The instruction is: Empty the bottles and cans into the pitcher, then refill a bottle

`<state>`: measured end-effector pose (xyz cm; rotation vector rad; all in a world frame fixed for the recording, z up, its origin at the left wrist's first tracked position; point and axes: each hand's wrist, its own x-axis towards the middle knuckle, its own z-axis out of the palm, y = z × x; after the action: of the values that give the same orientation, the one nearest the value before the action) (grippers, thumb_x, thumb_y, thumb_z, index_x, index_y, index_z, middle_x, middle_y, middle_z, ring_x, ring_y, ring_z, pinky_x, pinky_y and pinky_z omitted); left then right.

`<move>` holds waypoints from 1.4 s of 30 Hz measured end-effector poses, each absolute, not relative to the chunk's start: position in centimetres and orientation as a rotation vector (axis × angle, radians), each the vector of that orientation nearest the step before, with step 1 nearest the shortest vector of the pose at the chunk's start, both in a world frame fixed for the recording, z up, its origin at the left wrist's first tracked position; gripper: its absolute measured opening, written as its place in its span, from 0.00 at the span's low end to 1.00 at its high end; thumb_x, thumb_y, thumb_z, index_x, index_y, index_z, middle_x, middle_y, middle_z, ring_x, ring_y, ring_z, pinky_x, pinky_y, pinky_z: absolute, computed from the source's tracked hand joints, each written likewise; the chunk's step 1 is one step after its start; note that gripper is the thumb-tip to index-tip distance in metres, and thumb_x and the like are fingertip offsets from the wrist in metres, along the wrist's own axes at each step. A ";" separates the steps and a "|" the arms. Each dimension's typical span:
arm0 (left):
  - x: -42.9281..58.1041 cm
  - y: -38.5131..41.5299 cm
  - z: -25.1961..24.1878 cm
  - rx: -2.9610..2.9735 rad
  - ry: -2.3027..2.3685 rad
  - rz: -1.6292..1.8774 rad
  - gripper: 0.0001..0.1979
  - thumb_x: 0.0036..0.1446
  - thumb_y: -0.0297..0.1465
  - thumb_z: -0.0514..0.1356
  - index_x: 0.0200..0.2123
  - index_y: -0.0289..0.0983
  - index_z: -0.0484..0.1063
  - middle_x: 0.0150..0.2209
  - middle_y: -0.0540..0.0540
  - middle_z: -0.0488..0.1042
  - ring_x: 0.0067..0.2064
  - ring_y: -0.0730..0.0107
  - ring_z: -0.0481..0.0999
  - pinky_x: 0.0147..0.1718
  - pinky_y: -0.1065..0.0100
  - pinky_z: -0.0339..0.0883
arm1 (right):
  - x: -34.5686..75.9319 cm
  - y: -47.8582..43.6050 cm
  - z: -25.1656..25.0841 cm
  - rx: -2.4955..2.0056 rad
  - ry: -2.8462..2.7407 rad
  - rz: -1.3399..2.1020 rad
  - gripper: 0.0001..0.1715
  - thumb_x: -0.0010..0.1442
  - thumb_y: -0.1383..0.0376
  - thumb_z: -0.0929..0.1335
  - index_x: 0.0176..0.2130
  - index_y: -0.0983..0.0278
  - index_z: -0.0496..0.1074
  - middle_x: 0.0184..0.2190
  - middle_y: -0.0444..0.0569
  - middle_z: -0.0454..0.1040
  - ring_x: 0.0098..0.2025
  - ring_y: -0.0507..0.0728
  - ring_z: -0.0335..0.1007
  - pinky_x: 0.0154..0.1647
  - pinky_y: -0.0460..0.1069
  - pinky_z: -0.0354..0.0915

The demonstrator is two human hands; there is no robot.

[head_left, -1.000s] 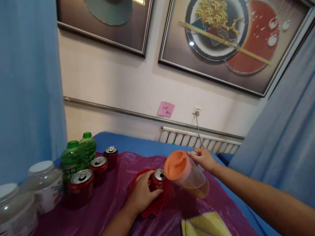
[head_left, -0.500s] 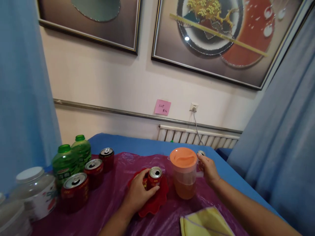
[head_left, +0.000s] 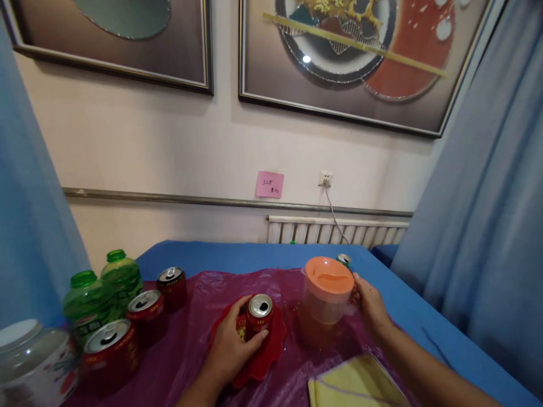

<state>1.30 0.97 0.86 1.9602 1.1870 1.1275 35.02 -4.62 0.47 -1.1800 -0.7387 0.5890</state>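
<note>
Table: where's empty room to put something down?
Free: blue cloth along the wall behind the pitcher, and the purple sheet between the red cans and the red plate. Crowded: the left edge with green bottles and jar; the middle, where the left hand holds a can and the right hand the pitcher.

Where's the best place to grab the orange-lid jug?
By its handle, from the right, where the right hand holds it. The jug stands upright with a wide, smooth body, and the can in the left hand stands on its other side.
</note>
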 end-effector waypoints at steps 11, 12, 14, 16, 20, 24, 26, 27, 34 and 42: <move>1.4 0.7 1.4 1.962 1.195 1.117 0.30 0.43 0.36 0.67 0.52 0.38 0.69 0.51 0.39 0.79 0.52 0.51 0.80 0.55 0.50 0.72 | 31.7 -11.6 1.2 -1.121 -0.909 -0.190 0.20 0.61 0.58 0.70 0.52 0.60 0.69 0.51 0.52 0.70 0.55 0.61 0.67 0.55 0.56 0.64; 1.4 0.7 1.5 1.959 1.188 1.120 0.30 0.43 0.36 0.68 0.52 0.38 0.69 0.51 0.40 0.79 0.52 0.51 0.80 0.55 0.49 0.72 | 30.5 -12.4 1.0 -1.134 -1.072 -0.176 0.20 0.61 0.62 0.71 0.53 0.59 0.69 0.51 0.52 0.71 0.56 0.61 0.67 0.56 0.56 0.65; 1.4 0.6 1.6 1.957 1.169 1.128 0.32 0.43 0.36 0.68 0.53 0.38 0.68 0.52 0.40 0.79 0.52 0.51 0.80 0.55 0.49 0.72 | 27.5 -13.1 0.6 -1.209 -1.378 -0.097 0.25 0.60 0.65 0.71 0.56 0.57 0.69 0.53 0.52 0.73 0.57 0.61 0.69 0.55 0.55 0.68; 1.5 0.4 1.6 1.959 1.138 1.135 0.33 0.43 0.36 0.69 0.54 0.39 0.67 0.53 0.40 0.79 0.53 0.51 0.79 0.55 0.50 0.72 | 24.4 -12.6 0.2 -1.269 -1.493 0.024 0.32 0.59 0.65 0.72 0.61 0.56 0.66 0.59 0.53 0.71 0.61 0.63 0.67 0.60 0.58 0.66; 1.7 0.1 1.4 1.951 1.035 1.143 0.36 0.41 0.37 0.72 0.55 0.39 0.67 0.54 0.39 0.78 0.54 0.50 0.79 0.55 0.51 0.73 | 19.5 -9.9 0.5 -1.465 -1.469 0.360 0.45 0.50 0.62 0.75 0.64 0.62 0.64 0.63 0.57 0.68 0.65 0.68 0.63 0.66 0.63 0.60; 1.9 -0.1 1.1 1.920 0.939 1.136 0.37 0.39 0.36 0.73 0.55 0.40 0.68 0.53 0.39 0.79 0.54 0.50 0.80 0.53 0.54 0.75 | 17.5 -8.3 1.9 -1.552 -1.362 0.550 0.45 0.47 0.63 0.75 0.63 0.63 0.66 0.61 0.56 0.70 0.64 0.69 0.64 0.66 0.64 0.59; 2.0 -0.1 1.0 1.910 0.898 1.128 0.36 0.40 0.34 0.71 0.55 0.40 0.67 0.53 0.39 0.79 0.53 0.51 0.80 0.52 0.55 0.76 | 17.3 -8.0 2.3 -1.534 -1.320 0.588 0.42 0.46 0.65 0.74 0.61 0.63 0.68 0.58 0.55 0.72 0.61 0.68 0.67 0.64 0.63 0.61; 2.0 -0.1 1.0 1.906 0.885 1.128 0.36 0.41 0.33 0.71 0.56 0.40 0.67 0.54 0.39 0.79 0.53 0.52 0.80 0.52 0.56 0.76 | 17.3 -7.9 2.4 -1.517 -1.305 0.601 0.41 0.46 0.65 0.74 0.60 0.62 0.68 0.57 0.54 0.73 0.60 0.67 0.68 0.63 0.62 0.62; 2.1 0.0 1.1 1.910 0.879 1.133 0.35 0.42 0.31 0.69 0.56 0.39 0.67 0.54 0.38 0.78 0.54 0.51 0.80 0.53 0.55 0.76 | 17.2 -7.1 2.2 -1.411 -1.294 0.648 0.39 0.44 0.68 0.74 0.57 0.59 0.70 0.52 0.50 0.77 0.54 0.64 0.73 0.58 0.58 0.66; 0.9 1.0 -0.4 1.985 0.750 1.020 0.47 0.41 0.38 0.74 0.64 0.45 0.61 0.63 0.38 0.71 0.59 0.46 0.75 0.58 0.50 0.71 | 17.8 -8.3 3.5 -1.386 -1.263 0.527 0.33 0.43 0.66 0.75 0.51 0.58 0.73 0.48 0.50 0.78 0.50 0.65 0.74 0.54 0.59 0.69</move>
<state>0.90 1.00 -0.36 1.9849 0.7497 1.0204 17.77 -8.32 3.51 -1.3859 -1.2630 0.5271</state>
